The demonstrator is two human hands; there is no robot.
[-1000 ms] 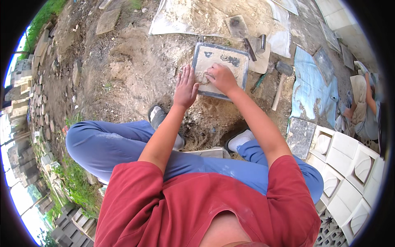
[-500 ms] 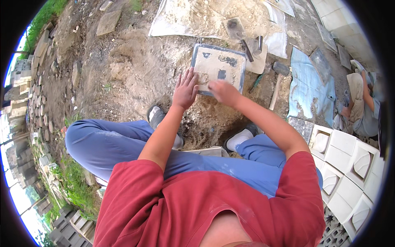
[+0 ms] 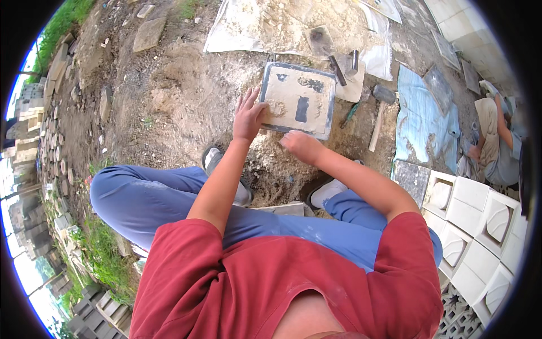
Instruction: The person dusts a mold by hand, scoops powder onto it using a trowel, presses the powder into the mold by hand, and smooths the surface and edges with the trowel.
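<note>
A square, dark-rimmed tray lies on the dirt in front of me, covered with a layer of beige sandy powder. Dark bare patches show through the powder, the longest one right of the middle. My left hand rests at the tray's left edge, open, its fingers apart and its thumb reaching over the rim. Just off the near edge, my right hand is closed, knuckles up; whatever its fingers may hold is hidden.
Beyond the tray, powder is heaped on a white sheet. A dark-handled tool and a mallet lie to the right, near a blue sheet. White blocks stand at my right. Another person sits at far right.
My right hand has drawn back toward me, off the tray. The dark patch where it was is longer. My left hand has shifted slightly left, and its thumb now sticks out.
</note>
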